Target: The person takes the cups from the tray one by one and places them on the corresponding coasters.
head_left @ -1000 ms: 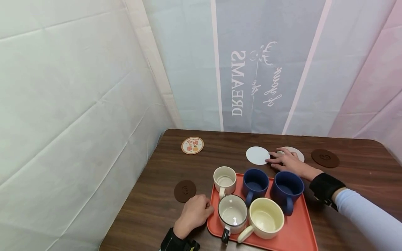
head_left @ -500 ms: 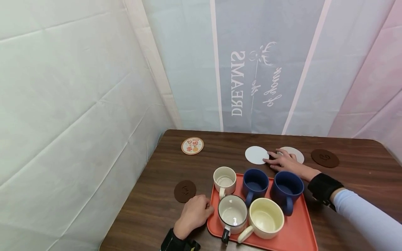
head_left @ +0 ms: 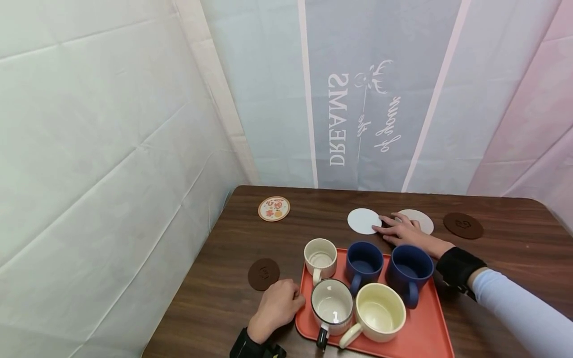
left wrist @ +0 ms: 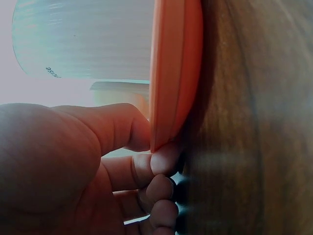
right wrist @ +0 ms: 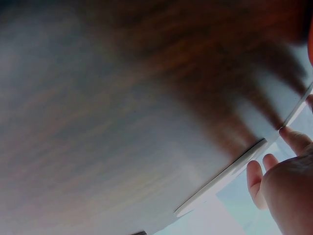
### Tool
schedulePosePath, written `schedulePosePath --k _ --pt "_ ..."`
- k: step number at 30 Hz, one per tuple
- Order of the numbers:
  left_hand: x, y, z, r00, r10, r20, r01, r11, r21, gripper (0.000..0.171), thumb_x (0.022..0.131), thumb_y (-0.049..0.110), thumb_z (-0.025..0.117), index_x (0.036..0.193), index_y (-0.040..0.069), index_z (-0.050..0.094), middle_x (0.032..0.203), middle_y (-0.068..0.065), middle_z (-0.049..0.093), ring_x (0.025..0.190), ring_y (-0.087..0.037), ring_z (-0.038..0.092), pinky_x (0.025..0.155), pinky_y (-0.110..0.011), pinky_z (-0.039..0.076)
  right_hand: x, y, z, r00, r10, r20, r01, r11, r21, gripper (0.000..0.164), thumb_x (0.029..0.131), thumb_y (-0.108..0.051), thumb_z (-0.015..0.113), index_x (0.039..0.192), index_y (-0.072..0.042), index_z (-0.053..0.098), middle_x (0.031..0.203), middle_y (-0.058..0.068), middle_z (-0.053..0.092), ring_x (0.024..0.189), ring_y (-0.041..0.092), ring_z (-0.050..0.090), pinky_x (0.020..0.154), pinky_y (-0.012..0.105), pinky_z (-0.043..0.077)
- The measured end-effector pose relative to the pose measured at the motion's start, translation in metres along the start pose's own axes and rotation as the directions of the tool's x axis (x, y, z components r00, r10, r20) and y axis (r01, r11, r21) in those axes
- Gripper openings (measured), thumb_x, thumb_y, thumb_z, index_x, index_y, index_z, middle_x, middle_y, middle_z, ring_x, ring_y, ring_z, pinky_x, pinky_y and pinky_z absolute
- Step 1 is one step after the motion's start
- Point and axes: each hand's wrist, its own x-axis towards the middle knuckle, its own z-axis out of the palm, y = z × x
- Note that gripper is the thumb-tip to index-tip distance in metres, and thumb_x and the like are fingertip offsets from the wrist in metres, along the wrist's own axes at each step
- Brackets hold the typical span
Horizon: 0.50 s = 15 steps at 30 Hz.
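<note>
My left hand (head_left: 276,304) pinches the left edge of a red tray (head_left: 427,330); in the left wrist view the thumb lies on the tray rim (left wrist: 168,73) with the forefinger under it. My right hand (head_left: 408,232) lies beyond the tray with its fingers spread, fingertips at the right edge of a white round coaster (head_left: 363,221). A second white coaster (head_left: 423,220) lies partly behind that hand. On the tray stand two blue mugs (head_left: 363,251), a pale yellow mug (head_left: 380,311), a white mug with black rim (head_left: 331,303) and a small cream cup (head_left: 320,248).
A brown coaster (head_left: 463,226) lies at the back right of the wooden table (head_left: 215,278). Another brown coaster (head_left: 263,274) is left of the tray, and a printed coaster (head_left: 274,209) sits at the back left. Cloth curtains hang behind and to the left.
The white coaster at my right fingertips has slid slightly left, and the right hand has moved left with it. The left hand and the tray have stayed in place.
</note>
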Motion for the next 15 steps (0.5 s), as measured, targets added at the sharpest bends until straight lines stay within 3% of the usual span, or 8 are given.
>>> schedulePosePath --k 5,10,13,15 --pt "-0.001 0.001 -0.001 1.000 0.000 0.005 0.000 1.000 -0.007 0.043 0.090 0.011 0.070 0.056 0.020 0.045 0.062 0.008 0.038 0.052 -0.009 0.039 0.052 -0.025 0.027 -0.002 -0.003 -0.001 1.000 0.011 0.004 -0.011 1.000 0.005 0.045 0.098 -0.009 0.071 0.143 -0.011 0.066 0.151 0.033 0.047 0.135 0.063 0.030 0.086 0.068 0.030" --pt "-0.001 0.001 0.000 1.000 -0.003 0.005 0.003 1.000 0.000 0.043 0.090 0.012 0.070 0.056 0.020 0.045 0.061 0.008 0.038 0.052 -0.009 0.040 0.051 -0.025 0.027 -0.004 -0.014 -0.009 0.997 -0.014 -0.075 0.014 1.000 -0.003 0.041 0.092 -0.006 0.076 0.133 -0.010 0.073 0.144 0.034 0.054 0.130 0.060 0.038 0.085 0.069 0.030" --pt "-0.001 0.001 0.001 1.000 0.004 -0.003 -0.004 1.000 0.002 0.043 0.089 0.011 0.071 0.056 0.020 0.045 0.061 0.008 0.038 0.052 -0.009 0.039 0.052 -0.025 0.027 -0.008 -0.023 -0.021 0.991 -0.049 -0.124 0.044 0.998 -0.044 0.034 0.088 -0.001 0.080 0.122 -0.005 0.077 0.129 0.029 0.065 0.117 0.051 0.055 0.085 0.064 0.041" --pt "0.000 0.000 0.001 1.000 0.010 -0.004 -0.009 1.000 0.001 0.042 0.089 0.011 0.071 0.057 0.020 0.045 0.061 0.008 0.038 0.052 -0.009 0.039 0.052 -0.025 0.028 -0.016 -0.031 -0.031 0.993 -0.011 -0.119 0.009 1.000 -0.020 0.030 0.087 0.003 0.079 0.117 0.000 0.077 0.118 0.024 0.071 0.107 0.042 0.064 0.086 0.057 0.051"
